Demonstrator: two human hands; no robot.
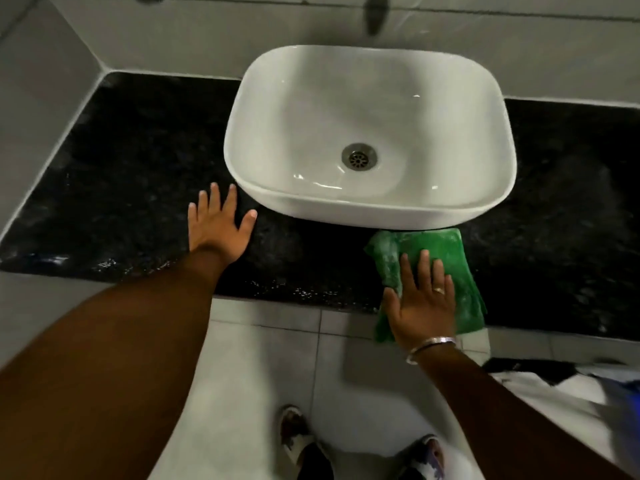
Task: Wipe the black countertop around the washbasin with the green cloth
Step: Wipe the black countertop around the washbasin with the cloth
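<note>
A white washbasin sits on the black speckled countertop. The green cloth lies spread on the counter just in front of the basin's front right corner, and its near edge hangs over the counter's front edge. My right hand presses flat on the cloth with fingers extended and slightly apart; a ring and a metal bangle show. My left hand rests flat on the bare counter at the basin's front left corner, fingers spread, holding nothing.
Grey tiled walls close the counter on the left and at the back. A dark tap shows above the basin. Below the counter's front edge are the light tiled floor, my feet, and some white and dark fabric at the right.
</note>
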